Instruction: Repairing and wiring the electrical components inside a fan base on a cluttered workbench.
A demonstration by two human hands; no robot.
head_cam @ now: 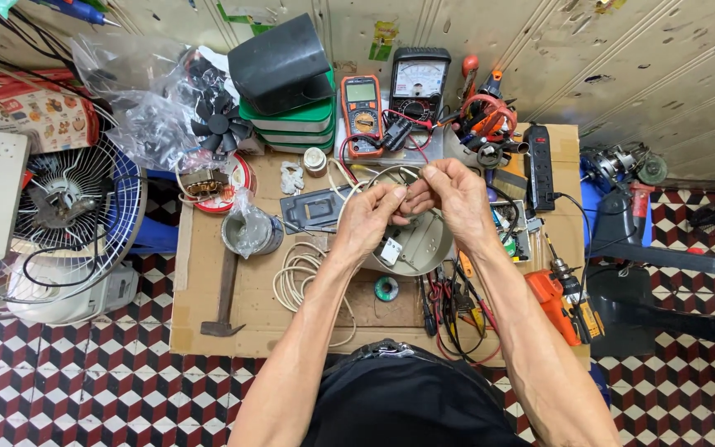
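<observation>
- Head view: I hold both hands up over the middle of the cardboard-topped bench [208, 331], so the work stays clear of the clutter below. My left hand [370, 217] has its fingertips pressed together on a thin wire [391, 171]. My right hand [454, 194] pinches the same wire from the 3 o'clock side, the two pinches almost touching.
- The wire arcs from my fingers toward 12 o'clock. Just under my hands sits a round grey housing [419, 248]; whether the wire joins it, I cannot tell.
- At 12 o'clock from my hands stand an orange meter [361, 112] and a black dial meter [418, 83], propped with their faces toward me so they read at a glance.
- At 7 o'clock lies a coil of white cord [295, 277], with a hammer [223, 294] farther out at 8 o'clock, both flat and apart from my grip.
- At 4 o'clock an orange drill [560, 302] rests at the bench edge, within my right arm's reach.
- A fan [72, 203] with its wire guard sits on the floor at 9 o'clock, well apart.
</observation>
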